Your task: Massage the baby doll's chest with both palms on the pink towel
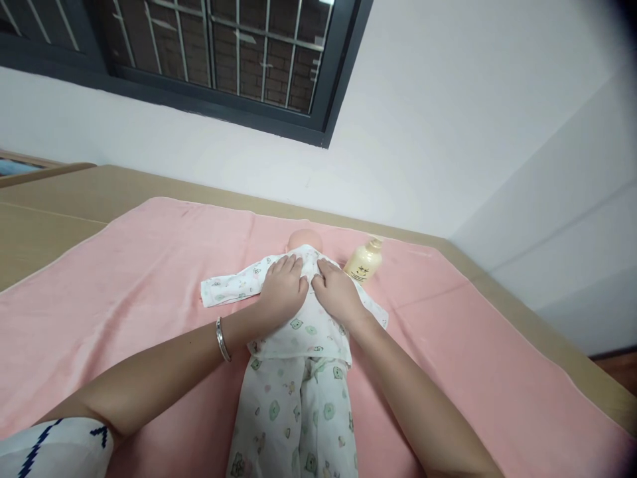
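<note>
Gripping nothing in the head view, with fingers laid out, the left hand [283, 292] and right hand [341, 295] are resting on the shirt [309, 322] of the doll [304, 239], which is lying mid-way across the pink cloth [149, 265]. Uneven pressure would be risking rumpled fabric; a rightward slip would be endangering the bottle [365, 260] standing far right, beside the sleeve [374, 311].

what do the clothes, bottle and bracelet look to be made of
Clothes: thin, matte fabric, judging by the soft folds; fibre unclear.
Bottle: probably smooth plastic with a slight sheen, from its pale, moulded-looking curves.
Bracelet: likely polished metal, silver in colour, as it catches bright highlights.
</note>
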Available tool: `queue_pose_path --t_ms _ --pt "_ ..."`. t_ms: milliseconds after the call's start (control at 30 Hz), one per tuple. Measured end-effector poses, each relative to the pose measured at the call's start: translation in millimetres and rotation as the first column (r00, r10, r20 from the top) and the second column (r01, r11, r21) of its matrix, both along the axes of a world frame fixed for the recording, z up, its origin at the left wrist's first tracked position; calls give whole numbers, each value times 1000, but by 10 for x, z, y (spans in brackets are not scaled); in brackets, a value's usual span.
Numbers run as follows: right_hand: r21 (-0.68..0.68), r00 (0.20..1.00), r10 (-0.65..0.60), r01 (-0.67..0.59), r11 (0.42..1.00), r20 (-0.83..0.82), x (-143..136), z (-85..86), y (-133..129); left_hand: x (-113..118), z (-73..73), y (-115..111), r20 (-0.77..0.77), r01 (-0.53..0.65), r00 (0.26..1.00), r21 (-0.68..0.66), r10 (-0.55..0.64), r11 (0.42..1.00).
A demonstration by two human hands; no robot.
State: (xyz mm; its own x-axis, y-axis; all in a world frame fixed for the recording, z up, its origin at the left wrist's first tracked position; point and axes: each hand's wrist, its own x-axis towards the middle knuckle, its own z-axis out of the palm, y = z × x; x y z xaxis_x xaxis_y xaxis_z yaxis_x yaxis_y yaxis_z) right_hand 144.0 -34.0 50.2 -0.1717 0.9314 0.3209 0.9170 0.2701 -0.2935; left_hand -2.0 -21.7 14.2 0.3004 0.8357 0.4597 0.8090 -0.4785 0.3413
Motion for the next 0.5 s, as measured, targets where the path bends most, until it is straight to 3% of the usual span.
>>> queue_pose_path --t_ms 233,500 --pt "-32 998 62 -62 998 -18 78 -80 116 47 -6 -126 -34 -18 999 27 19 999" --pt "-107 991 -56 69 992 122 -194 98 -237 -140 150 205 28 138 990 -81 -136 987"
